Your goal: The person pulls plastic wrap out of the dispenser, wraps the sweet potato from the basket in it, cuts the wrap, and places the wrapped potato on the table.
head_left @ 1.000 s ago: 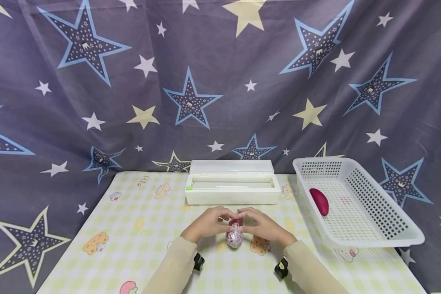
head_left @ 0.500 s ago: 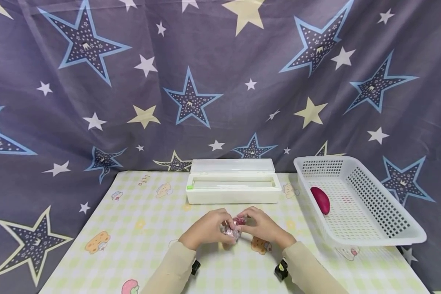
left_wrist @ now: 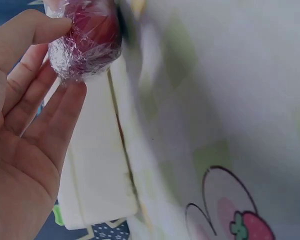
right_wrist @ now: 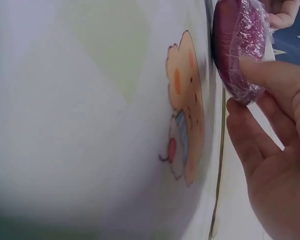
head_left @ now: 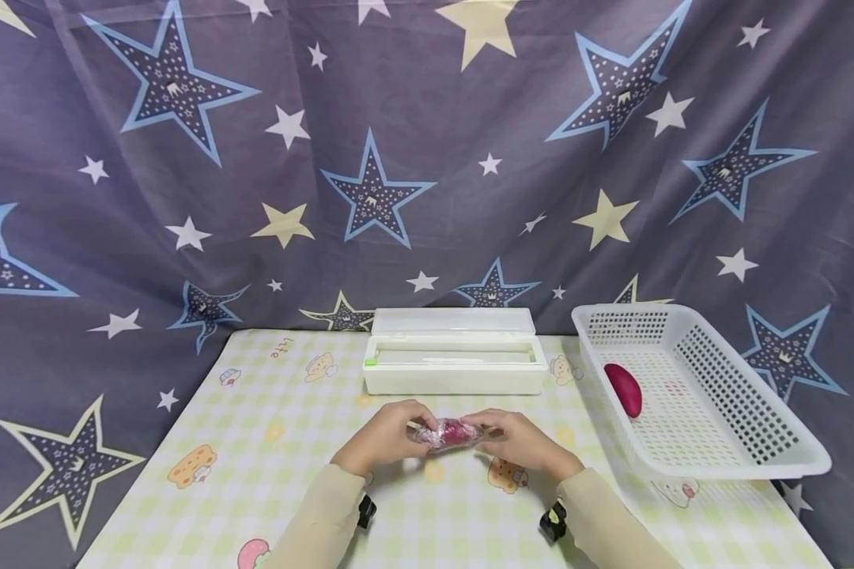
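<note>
A dark red oblong item that looks like a sweet potato [head_left: 454, 432], wrapped in crinkled clear plastic film, is held between both hands above the table. My left hand [head_left: 387, 433] pinches its left end; the left wrist view shows the thumb on top of the film [left_wrist: 85, 62] and the fingertips beneath. At the right end, my right hand [head_left: 523, 442] pinches with thumb and fingers, also seen in the right wrist view, where the wrapped sweet potato [right_wrist: 240, 50] lies across the top. Behind the hands stands a white film dispenser box [head_left: 455, 382] with its lid up.
To the right, a white perforated basket [head_left: 726, 466] holds one unwrapped dark red oblong piece [head_left: 623, 390] against its left side. The table [head_left: 270, 490] has a green checked cloth with cartoon prints. A star-patterned curtain [head_left: 256, 174] hangs behind.
The wrapped item has turned from pointing away from me to lying crosswise. Both hands have moved to its two ends, the left one shifting slightly left.
</note>
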`<state>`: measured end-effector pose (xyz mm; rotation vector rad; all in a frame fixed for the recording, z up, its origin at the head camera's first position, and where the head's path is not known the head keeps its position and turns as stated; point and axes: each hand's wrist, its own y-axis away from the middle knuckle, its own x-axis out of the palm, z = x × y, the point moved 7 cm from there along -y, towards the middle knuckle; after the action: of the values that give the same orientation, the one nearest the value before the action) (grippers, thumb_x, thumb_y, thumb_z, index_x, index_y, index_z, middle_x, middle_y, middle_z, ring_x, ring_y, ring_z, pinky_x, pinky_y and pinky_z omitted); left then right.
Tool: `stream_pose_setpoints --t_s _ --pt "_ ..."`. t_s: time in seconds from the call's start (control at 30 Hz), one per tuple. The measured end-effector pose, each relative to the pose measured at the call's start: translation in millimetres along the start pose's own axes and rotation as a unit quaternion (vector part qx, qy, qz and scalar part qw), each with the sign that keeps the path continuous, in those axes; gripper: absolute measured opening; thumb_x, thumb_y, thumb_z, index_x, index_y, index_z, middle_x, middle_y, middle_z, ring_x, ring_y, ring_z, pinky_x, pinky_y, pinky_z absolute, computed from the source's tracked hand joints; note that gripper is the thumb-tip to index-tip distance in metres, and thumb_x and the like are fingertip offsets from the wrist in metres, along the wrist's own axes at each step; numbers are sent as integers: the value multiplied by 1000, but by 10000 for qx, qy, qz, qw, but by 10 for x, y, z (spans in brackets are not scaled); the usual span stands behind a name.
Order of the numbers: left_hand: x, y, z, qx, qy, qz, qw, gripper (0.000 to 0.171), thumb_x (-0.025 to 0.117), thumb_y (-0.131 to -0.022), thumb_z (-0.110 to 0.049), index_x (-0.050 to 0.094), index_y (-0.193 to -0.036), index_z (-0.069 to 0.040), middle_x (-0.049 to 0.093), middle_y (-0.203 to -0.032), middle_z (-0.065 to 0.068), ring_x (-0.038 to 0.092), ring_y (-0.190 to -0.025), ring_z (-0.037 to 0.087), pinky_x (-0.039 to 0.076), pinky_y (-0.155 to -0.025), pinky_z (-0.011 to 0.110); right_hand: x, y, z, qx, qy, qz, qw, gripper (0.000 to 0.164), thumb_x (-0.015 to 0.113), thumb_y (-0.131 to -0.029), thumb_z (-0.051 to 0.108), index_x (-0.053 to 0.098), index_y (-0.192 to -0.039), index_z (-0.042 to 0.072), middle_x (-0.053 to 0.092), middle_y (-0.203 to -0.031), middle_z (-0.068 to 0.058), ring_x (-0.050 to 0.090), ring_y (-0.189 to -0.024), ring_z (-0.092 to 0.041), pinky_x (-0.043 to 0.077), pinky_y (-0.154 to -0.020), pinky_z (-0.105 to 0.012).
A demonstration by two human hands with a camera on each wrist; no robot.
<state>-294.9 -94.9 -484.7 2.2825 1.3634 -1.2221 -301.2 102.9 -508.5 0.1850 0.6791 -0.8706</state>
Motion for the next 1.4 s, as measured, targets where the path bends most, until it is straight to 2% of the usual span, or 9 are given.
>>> stream_pose_setpoints --t_s 0.2,0.3,0.4,0.5,0.7,1.0,1.2,1.4 --pt "3 45 119 -237 893 73 9957 32 79 -82 1 74 -109 -15 69 -113 -3 65 -108 18 54 -92 29 9 -38 0 -41 223 -149 9996 40 69 -96 13 64 -136 14 64 -132 -7 62 -116 -24 54 -93 -37" --pt "8 58 155 -298 1160 130 9927 35 76 -86 2 74 -117 -13 69 -123 3 65 -112 22 54 -92 31 31 -47 8 -84 257 -164 9995 41 67 -98 14 61 -138 12 63 -134 -9 63 -116 -24 54 -93 -34" --pt "19 63 168 -274 1121 225 9931 36 73 -91 -3 71 -126 -14 65 -132 5 64 -114 22 53 -93 32 49 -63 20 -132 287 -181 9993 44 65 -99 15 58 -142 10 60 -138 -10 61 -119 -25 53 -95 -33" --pt "41 65 162 -230 975 399 9942 38 67 -97 -9 65 -134 -13 59 -139 3 60 -121 22 50 -99 35 67 -82 40 -174 444 -160 9987 46 63 -101 16 54 -145 8 56 -142 -12 57 -125 -28 50 -100 -39" --pt "99 60 127 -295 727 791 9938 44 56 -104 -18 51 -148 -11 51 -148 4 47 -135 25 38 -111 46 134 -110 75 4 721 289 9970 50 55 -105 17 43 -152 9 46 -151 -13 44 -138 -31 37 -111 -49" --pt "153 32 98 -350 469 1062 9926 47 46 -108 -16 40 -153 -6 42 -154 11 39 -141 29 30 -116 48 207 -162 186 -104 847 840 9928 52 45 -107 10 30 -157 5 37 -156 -15 36 -143 -31 31 -115 -49" --pt "197 29 114 -534 378 1197 9906 49 42 -109 -18 33 -156 -5 36 -157 17 34 -143 35 27 -116 52 222 -190 204 -100 994 808 9917 52 45 -107 10 29 -156 2 39 -154 -18 38 -141 -34 31 -114 -50" --pt "214 18 98 -633 379 1093 9913 49 38 -110 -20 32 -156 -4 33 -158 20 31 -145 37 23 -117 54 243 -173 211 -144 1189 744 9900 55 46 -107 12 25 -155 -5 38 -154 -23 38 -140 -36 31 -114 -50"
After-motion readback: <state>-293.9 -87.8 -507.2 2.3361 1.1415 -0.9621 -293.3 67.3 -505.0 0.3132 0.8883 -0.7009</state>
